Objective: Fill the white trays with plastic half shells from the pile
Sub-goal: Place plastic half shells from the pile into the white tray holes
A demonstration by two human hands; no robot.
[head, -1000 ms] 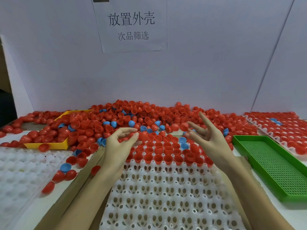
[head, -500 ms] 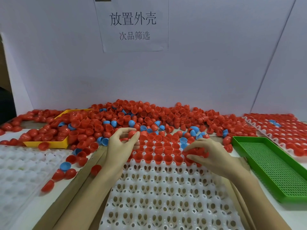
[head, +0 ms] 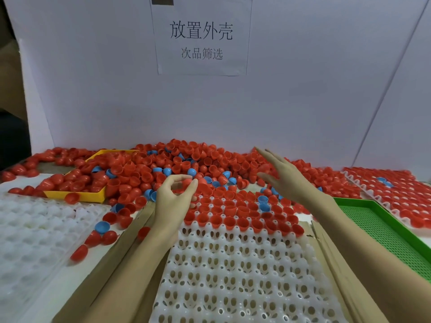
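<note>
Head view: a white tray [head: 245, 283] with rows of cup-shaped pockets lies at the middle of the table's near edge, on brown cardboard [head: 116, 266]. Its far rows already hold red half shells [head: 233, 221], open side up, with a blue one [head: 263, 199] among them; the near rows are unfilled.

Behind the tray, along the table's far edge against a white backboard [head: 93, 89], spreads the pile of half shells [head: 186, 159], mostly red with some blue mixed in. The pile spills over a yellow tray [head: 77, 195] toward the far left corner.

The left hand [head: 173, 194] hovers at the far left corner of the white tray, thumb and forefinger curled round and pinching a red shell [head: 185, 183]. The right hand [head: 283, 177] is raised over the right part of the pile with its fingers straight and spread, holding nothing.

A second white tray [head: 30, 229] sits at the table's left edge, its pockets unfilled, with a few loose red and blue shells [head: 102, 227] lying between it and the cardboard. A green perforated tray [head: 382, 229] lies at the right edge, and beyond it a further tray filled with red shells [head: 401, 194]. A paper sign [head: 201, 36] with printed characters is fixed to the backboard.
</note>
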